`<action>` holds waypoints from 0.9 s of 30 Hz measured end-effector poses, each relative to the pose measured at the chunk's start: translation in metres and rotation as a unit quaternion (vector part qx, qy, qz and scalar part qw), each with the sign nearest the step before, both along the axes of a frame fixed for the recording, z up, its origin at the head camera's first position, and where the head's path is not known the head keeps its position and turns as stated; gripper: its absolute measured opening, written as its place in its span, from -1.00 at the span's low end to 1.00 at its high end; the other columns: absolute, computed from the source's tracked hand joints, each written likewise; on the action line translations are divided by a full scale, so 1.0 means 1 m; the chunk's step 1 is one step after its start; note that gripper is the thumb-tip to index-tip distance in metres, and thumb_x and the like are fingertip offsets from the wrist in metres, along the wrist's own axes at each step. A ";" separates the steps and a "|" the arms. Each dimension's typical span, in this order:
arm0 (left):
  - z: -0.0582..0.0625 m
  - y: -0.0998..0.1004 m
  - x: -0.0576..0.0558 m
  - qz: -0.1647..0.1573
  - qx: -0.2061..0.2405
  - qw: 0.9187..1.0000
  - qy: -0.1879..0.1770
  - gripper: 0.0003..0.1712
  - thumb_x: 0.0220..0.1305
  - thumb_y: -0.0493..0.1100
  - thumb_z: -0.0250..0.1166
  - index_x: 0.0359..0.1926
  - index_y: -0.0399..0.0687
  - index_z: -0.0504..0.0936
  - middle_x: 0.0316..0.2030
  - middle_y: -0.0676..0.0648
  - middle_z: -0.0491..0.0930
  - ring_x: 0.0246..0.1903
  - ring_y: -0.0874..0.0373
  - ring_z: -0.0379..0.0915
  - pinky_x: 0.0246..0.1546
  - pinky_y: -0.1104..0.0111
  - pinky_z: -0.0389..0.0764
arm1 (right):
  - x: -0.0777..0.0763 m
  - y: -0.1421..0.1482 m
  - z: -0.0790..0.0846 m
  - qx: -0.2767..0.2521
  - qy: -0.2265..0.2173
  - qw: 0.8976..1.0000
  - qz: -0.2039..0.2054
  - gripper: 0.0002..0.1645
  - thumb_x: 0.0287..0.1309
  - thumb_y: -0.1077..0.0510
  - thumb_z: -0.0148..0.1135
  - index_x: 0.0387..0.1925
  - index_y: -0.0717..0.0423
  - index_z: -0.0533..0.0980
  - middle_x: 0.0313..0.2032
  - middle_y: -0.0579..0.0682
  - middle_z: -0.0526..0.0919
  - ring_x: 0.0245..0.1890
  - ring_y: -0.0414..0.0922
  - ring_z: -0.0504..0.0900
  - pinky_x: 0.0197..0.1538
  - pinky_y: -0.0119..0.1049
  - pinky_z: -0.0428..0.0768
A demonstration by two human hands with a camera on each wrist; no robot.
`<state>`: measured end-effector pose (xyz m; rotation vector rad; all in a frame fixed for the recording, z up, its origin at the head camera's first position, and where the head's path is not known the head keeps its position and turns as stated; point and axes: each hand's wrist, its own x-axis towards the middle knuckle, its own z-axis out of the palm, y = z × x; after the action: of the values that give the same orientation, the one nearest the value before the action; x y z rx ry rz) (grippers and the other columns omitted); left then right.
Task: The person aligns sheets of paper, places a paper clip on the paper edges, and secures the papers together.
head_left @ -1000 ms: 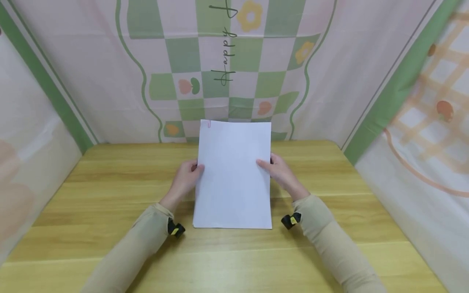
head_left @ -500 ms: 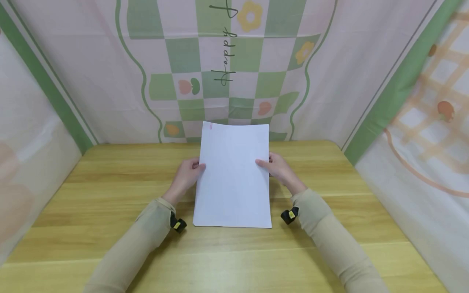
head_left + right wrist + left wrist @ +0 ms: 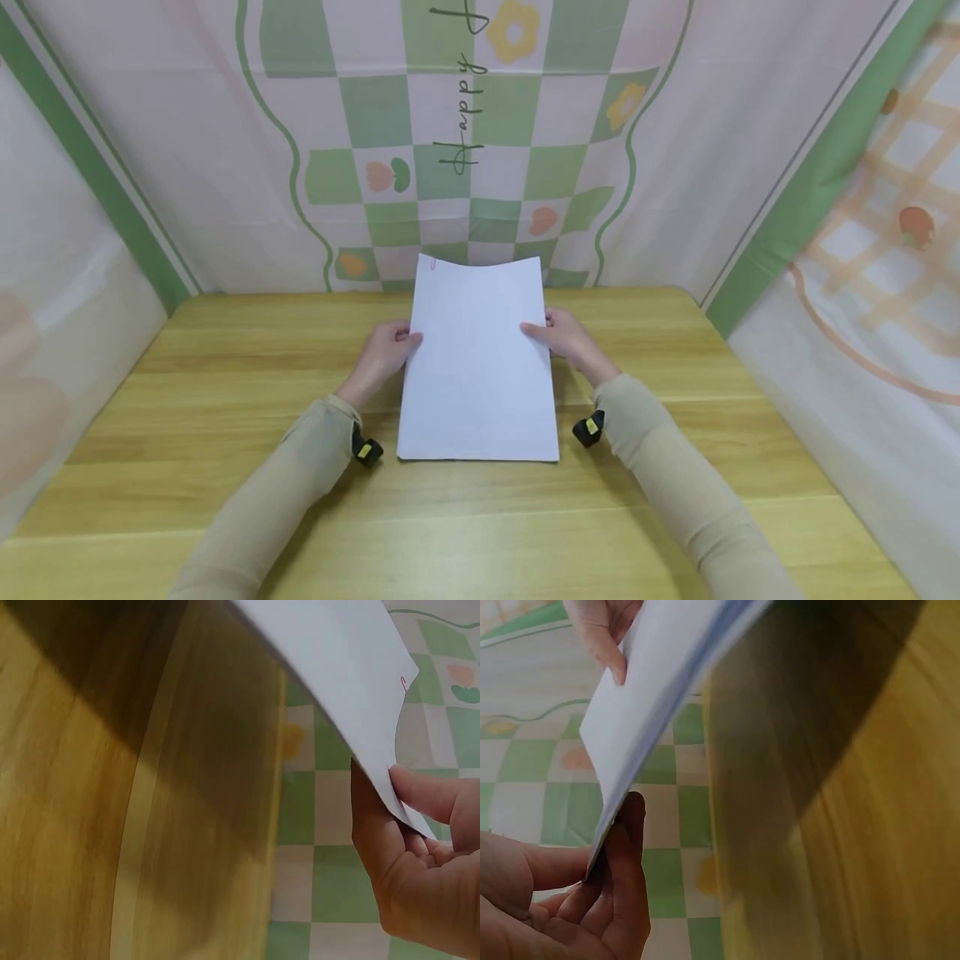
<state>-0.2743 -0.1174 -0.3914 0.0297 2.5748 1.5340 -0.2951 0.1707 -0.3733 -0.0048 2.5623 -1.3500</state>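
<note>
White sheets of paper point(image 3: 477, 367), seen face-on in the head view, are held up between both hands, with the top edge bowed in the middle. A small pink paper clip point(image 3: 432, 264) sits at their top left corner; it shows again as a red loop point(image 3: 403, 682) in the right wrist view. On the left edge, the left hand point(image 3: 385, 350) pinches the sheets, thumb in front and fingers behind. The right hand point(image 3: 566, 337) pinches the opposite edge the same way, its thumb lying on the front face. Both wrist views show the paper's edge between thumb and fingers.
Under the paper is a wooden table point(image 3: 225, 392). A patterned cloth point(image 3: 435, 100) with green checks hangs behind the table's far edge, and more cloth point(image 3: 847, 333) hangs at the sides. Each wrist carries a small black camera point(image 3: 367, 451).
The top edge of the paper has come down slightly and curved more, and the sheets look narrower at the top. Both hands have drawn a little closer together, keeping their grip.
</note>
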 end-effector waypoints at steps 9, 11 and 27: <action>-0.006 0.000 -0.007 -0.002 -0.030 1.000 0.008 -0.63 0.37 -0.08 0.10 0.07 -0.21 0.54 -0.15 -0.20 0.62 -0.26 0.05 0.52 -0.25 0.32 0.55 | -0.010 0.001 -0.008 -0.036 -0.037 0.999 0.001 -0.44 0.33 0.06 0.06 0.25 0.27 0.30 0.08 0.27 0.51 -0.19 -0.08 0.57 0.02 -0.15 0.56; -0.007 0.000 -0.008 -0.005 -0.037 0.999 0.012 -0.64 0.36 -0.09 0.12 0.03 -0.22 0.56 -0.19 -0.20 0.61 -0.31 0.06 0.50 -0.31 0.35 0.53 | -0.011 0.001 -0.010 -0.031 -0.044 0.999 0.003 -0.44 0.34 0.07 0.06 0.26 0.28 0.29 0.09 0.27 0.50 -0.19 -0.10 0.57 0.04 -0.13 0.55; -0.012 -0.001 -0.012 -0.023 -0.075 0.997 -0.011 -0.64 0.33 -0.11 0.15 0.00 -0.29 0.57 -0.22 -0.21 0.61 -0.34 0.07 0.48 -0.37 0.39 0.49 | -0.021 0.005 -0.021 0.006 -0.081 0.995 0.053 -0.55 0.34 0.13 0.05 0.15 0.33 0.37 -0.15 0.12 0.54 -0.28 -0.13 0.58 -0.09 -0.21 0.62</action>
<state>-0.2867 -0.1184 -0.4034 0.0547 2.6445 1.3134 -0.3163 0.1762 -0.3944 -0.0269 2.3998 -1.2419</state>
